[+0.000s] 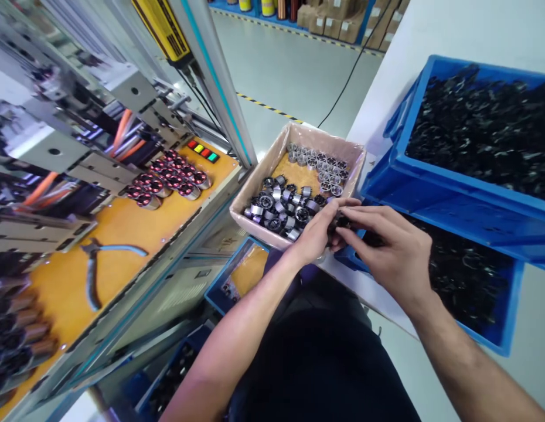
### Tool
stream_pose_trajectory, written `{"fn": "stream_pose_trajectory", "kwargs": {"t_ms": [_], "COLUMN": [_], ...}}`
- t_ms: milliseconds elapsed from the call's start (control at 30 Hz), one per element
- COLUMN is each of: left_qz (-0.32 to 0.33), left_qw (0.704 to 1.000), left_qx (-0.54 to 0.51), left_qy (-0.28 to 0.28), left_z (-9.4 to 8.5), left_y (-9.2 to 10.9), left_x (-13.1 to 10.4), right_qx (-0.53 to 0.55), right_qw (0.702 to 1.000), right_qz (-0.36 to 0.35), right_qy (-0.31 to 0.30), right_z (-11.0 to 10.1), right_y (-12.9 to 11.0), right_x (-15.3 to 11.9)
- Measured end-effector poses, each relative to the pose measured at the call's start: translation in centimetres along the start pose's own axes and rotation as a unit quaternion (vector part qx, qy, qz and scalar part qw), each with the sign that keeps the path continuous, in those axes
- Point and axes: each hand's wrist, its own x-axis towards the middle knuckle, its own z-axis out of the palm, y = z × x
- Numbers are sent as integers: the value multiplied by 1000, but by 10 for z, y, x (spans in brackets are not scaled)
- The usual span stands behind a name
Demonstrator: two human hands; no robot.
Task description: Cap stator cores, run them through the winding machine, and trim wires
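Your left hand point(319, 228) and right hand point(393, 249) pinch a small dark part point(343, 222), apparently so one steadies it for the other, between the brown plastic-lined box point(331, 144) and the stacked blue plastic bins point(457, 194), seemingly placed for short reaches.

The person wears dark clothing point(320, 363), near black with a navy cast, at the bottom centre of the frame, its details mostly lost in shadow. The left forearm point(237, 334), lower left of centre, and right forearm point(466, 357), lower right, are bare, as are the left hand point(315, 234) and right hand point(395, 249).
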Motion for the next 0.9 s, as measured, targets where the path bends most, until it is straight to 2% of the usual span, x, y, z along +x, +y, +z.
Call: {"fn": "stream_pose_trajectory", "kwargs": {"t_ms": [200, 433, 600, 733, 900], "left_qz": [15, 5, 4, 5, 8], "left_qw": [999, 1000, 999, 998, 996], "left_qx": [-29, 11, 42, 64, 90], "left_qy": [-4, -2, 10, 8, -13], "left_z": [-4, -2, 1, 0, -1], "left_y": [-6, -2, 1, 2, 3], "left_x": [1, -2, -4, -5, -7], "right_qx": [102, 148, 106, 122, 42], "right_qw": [989, 978, 986, 982, 998], "right_qz": [110, 145, 127, 146, 35], "right_qy": [16, 17, -9, -8, -16], "right_z": [2, 4, -1, 0, -5], "right_y": [9, 11, 12, 10, 9], "right_x": [-7, -9, -6, -9, -11]}}
